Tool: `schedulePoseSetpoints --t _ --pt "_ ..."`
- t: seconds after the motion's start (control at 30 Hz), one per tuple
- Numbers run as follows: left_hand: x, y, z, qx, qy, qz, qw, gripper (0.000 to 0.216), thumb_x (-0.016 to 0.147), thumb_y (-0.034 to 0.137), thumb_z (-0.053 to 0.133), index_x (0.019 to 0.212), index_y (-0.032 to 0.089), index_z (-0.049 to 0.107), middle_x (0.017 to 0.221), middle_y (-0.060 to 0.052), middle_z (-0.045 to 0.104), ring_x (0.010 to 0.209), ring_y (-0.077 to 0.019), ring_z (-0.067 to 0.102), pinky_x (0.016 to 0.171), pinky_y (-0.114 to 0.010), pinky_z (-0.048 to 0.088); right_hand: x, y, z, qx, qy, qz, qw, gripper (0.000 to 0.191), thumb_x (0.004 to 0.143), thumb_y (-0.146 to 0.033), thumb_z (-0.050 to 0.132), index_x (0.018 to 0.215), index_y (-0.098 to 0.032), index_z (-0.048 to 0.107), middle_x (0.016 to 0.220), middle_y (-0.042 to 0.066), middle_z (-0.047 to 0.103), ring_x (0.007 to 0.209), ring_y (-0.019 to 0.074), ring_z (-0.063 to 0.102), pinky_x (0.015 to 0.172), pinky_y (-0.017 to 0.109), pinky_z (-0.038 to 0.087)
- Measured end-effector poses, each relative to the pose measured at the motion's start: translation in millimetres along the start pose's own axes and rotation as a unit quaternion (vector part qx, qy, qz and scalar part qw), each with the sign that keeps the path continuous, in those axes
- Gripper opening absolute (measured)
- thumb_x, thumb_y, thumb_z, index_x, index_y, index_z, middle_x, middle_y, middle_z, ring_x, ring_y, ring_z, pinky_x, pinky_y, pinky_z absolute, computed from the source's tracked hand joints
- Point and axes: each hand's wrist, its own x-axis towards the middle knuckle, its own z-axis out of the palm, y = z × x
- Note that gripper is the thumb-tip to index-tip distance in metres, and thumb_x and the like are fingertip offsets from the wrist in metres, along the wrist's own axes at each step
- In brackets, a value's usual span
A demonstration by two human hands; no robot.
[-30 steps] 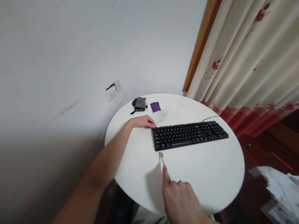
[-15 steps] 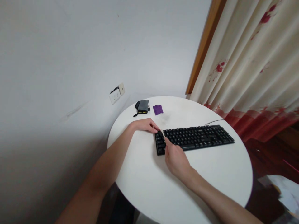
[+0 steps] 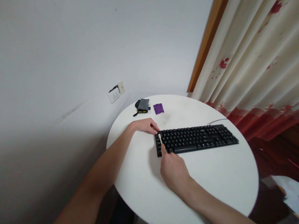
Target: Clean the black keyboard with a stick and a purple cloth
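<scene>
Keyboard [image 3: 198, 137] lies beneath the white brush [image 3: 160, 139] our right hand [image 3: 175, 169] grips. Our left hand [image 3: 147, 125] touches the keyboard's far left corner; clamped or not, we cannot tell.

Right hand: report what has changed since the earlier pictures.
The right hand has moved the brush from the near side of the keyboard to its far left corner, then slightly back. Nothing was let go or newly grasped. The left hand stays at that corner; the purple square lies as before.
</scene>
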Motion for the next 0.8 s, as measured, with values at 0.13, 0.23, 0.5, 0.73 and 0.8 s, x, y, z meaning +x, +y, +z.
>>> schedulePoseSetpoints --t 0.13,0.23,0.5,0.73,0.8 --pt "-0.1 1.0 0.4 0.005 0.004 -0.011 1.0 0.036 0.073 0.036 0.074 0.104 0.016 0.076 0.09 -0.006 0.074 0.079 -0.0149 0.061 0.067 -0.021 0.041 -10.3 11.2 -2.1 -0.053 -0.007 0.009 0.999 0.064 0.085 -0.002 0.039 0.149 -0.01 0.033 0.084 0.016 0.071 0.078 0.0247 0.07 0.067 0.032 0.05" --pt "0.6 -0.8 0.7 0.006 0.003 -0.016 1.0 0.038 0.073 0.036 0.074 0.105 0.016 0.075 0.088 -0.006 0.074 0.077 -0.0146 0.06 0.066 -0.021 0.04 -18.5 20.2 -1.1 -0.068 -0.014 0.004 0.998 0.06 0.089 -0.006 0.038 0.149 -0.013 0.034 0.083 0.015 0.07 0.076 0.0245 0.07 0.067 0.031 0.049" --pt "1.1 0.0 0.9 0.005 -0.002 -0.013 1.0 0.038 0.073 0.037 0.073 0.104 0.016 0.075 0.086 -0.005 0.074 0.074 -0.0142 0.059 0.064 -0.022 0.04 -42.8 30.6 4.5 -0.051 -0.03 0.013 0.998 0.06 0.092 -0.009 0.036 0.151 -0.017 0.03 0.082 0.015 0.07 0.074 0.0249 0.069 0.065 0.032 0.049" --pt "1.1 1.4 1.4 0.008 -0.001 -0.02 1.0 0.037 0.072 0.035 0.073 0.103 0.016 0.075 0.085 -0.005 0.073 0.074 -0.0142 0.06 0.063 -0.021 0.04 -57.2 38.6 9.8 -0.038 -0.037 0.032 0.998 0.062 0.091 -0.008 0.037 0.152 -0.018 0.029 0.08 0.014 0.071 0.072 0.0246 0.069 0.064 0.031 0.049" --pt "0.8 1.5 1.6 0.008 0.001 -0.019 1.0 0.036 0.072 0.035 0.073 0.103 0.016 0.076 0.085 -0.005 0.073 0.073 -0.014 0.06 0.063 -0.021 0.04 -62.4 40.1 11.6 -0.033 -0.036 0.033 0.998 0.062 0.091 -0.009 0.038 0.151 -0.02 0.031 0.08 0.013 0.071 0.072 0.0248 0.07 0.064 0.031 0.048"
